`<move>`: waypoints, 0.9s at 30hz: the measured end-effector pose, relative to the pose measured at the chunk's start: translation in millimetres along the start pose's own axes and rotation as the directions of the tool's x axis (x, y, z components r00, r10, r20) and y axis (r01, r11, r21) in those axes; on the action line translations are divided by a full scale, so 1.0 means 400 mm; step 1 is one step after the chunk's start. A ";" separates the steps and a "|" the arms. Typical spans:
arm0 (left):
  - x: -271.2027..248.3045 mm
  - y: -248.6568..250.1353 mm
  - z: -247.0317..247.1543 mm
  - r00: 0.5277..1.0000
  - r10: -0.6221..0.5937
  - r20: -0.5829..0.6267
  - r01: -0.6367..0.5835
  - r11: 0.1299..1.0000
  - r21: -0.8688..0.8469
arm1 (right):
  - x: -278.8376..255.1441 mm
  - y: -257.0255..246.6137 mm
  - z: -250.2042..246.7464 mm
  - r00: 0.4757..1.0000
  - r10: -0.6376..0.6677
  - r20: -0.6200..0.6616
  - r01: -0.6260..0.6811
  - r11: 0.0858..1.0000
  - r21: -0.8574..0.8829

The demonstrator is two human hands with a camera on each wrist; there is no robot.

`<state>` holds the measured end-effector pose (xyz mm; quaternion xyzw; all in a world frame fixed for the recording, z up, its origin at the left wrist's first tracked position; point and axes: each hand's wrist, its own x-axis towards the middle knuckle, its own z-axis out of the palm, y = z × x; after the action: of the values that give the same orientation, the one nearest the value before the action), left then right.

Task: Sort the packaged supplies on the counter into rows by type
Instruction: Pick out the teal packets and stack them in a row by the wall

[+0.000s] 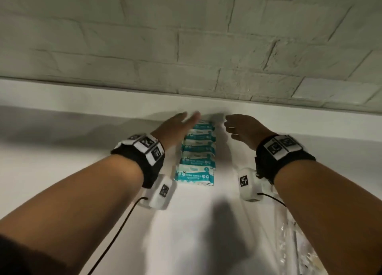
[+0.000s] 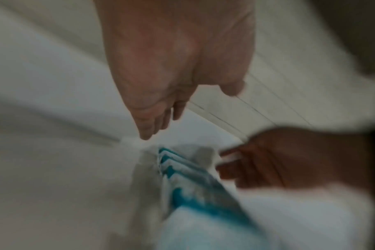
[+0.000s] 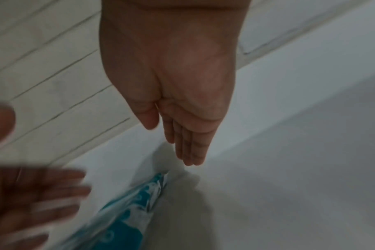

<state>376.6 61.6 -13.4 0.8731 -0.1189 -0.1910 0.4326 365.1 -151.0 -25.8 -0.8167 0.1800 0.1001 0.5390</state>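
Note:
Several teal-and-white mini wipes packs (image 1: 196,155) lie overlapped in one row that runs from near me towards the wall on the white counter (image 1: 62,171). My left hand (image 1: 184,122) hovers over the row's far left end, fingers straight, holding nothing. My right hand (image 1: 237,128) hangs just right of the far end, fingers loosely bent, empty. The left wrist view, blurred, shows the straight left hand (image 2: 156,121) above the packs (image 2: 182,169). In the right wrist view the right hand (image 3: 186,143) is flat and straight beside a pack (image 3: 135,203).
A white brick wall (image 1: 186,47) rises behind a low ledge (image 1: 103,95) at the counter's back. Clear crinkled plastic wrap (image 1: 293,243) lies at the front right under my right forearm. Cables trail from both wrist cameras.

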 end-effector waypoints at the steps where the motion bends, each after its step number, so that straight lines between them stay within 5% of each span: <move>1: 0.009 -0.003 -0.002 0.993 -0.115 -0.028 0.107 0.975 -0.192 | -0.006 0.004 0.000 0.999 0.046 -0.009 -0.044 0.987 0.152; 4: 0.030 -0.022 0.014 0.975 -0.222 0.010 0.182 0.772 -0.609 | -0.028 0.007 0.020 0.990 0.106 0.088 -0.129 0.938 0.321; 8: 0.037 -0.024 0.052 0.971 -0.195 0.137 0.234 0.672 -0.702 | -0.035 -0.001 0.065 0.969 0.105 0.223 -0.188 0.900 0.394; 16: 0.039 -0.035 0.059 0.970 -0.177 0.169 0.244 0.696 -0.675 | -0.062 -0.013 0.090 0.976 0.062 0.209 -0.142 0.909 0.392; 22: -0.016 -0.057 0.051 0.963 -0.267 0.035 0.236 0.773 -0.589 | -0.087 0.015 0.084 0.974 0.175 0.147 -0.223 0.869 0.442; 27: -0.072 -0.070 0.096 0.981 -0.137 0.134 0.192 0.636 -0.747 | -0.126 0.020 0.111 0.971 0.149 0.188 -0.223 0.848 0.480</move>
<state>335.4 61.7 -50.3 0.6137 0.0375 -0.2899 0.7335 317.3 -103.8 -32.1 -0.6194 0.2388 0.1607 0.7304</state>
